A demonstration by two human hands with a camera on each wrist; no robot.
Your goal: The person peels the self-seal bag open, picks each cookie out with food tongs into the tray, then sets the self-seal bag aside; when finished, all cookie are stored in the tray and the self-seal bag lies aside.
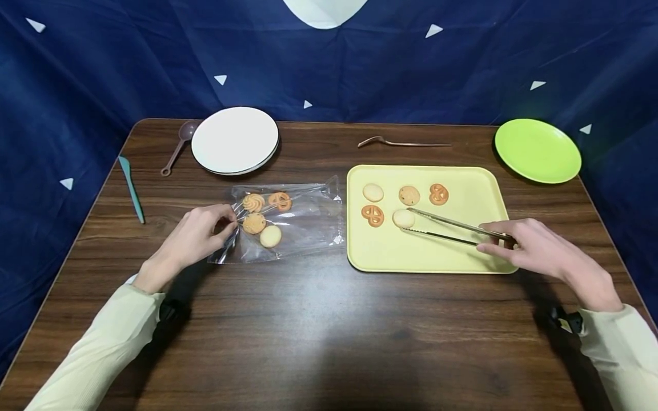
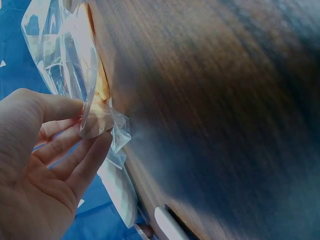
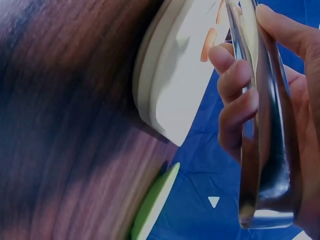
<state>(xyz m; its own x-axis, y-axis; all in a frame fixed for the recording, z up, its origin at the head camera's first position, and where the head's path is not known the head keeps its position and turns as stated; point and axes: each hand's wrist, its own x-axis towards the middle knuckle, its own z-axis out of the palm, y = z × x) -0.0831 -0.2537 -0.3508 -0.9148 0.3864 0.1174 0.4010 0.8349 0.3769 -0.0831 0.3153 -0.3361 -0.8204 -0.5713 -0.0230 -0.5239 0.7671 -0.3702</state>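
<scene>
My left hand (image 1: 192, 237) pinches the open-looking left edge of a clear plastic bag (image 1: 316, 220) lying on the table. Inside the bag are a swirl cookie (image 1: 253, 202), a pretzel-shaped cookie (image 1: 280, 201), a speckled cookie (image 1: 254, 223) and a plain round cookie (image 1: 270, 236). My right hand (image 1: 537, 245) grips metal tongs (image 3: 270, 150), whose tips straddle a plain round cookie (image 1: 403, 219) on the yellow tray (image 1: 426, 257). Around it on the tray are another plain cookie (image 1: 373, 192), a speckled one (image 1: 409, 195) and two pretzel-shaped cookies (image 1: 438, 194).
White plates (image 1: 235, 140) stand at the back left, beside a brown spoon (image 1: 177, 149) and a teal knife (image 1: 132, 191). A copper-coloured fork (image 1: 406, 144) lies behind the tray. The green plate (image 1: 537, 151) is at the back right, before a blue curtain (image 1: 390, 74).
</scene>
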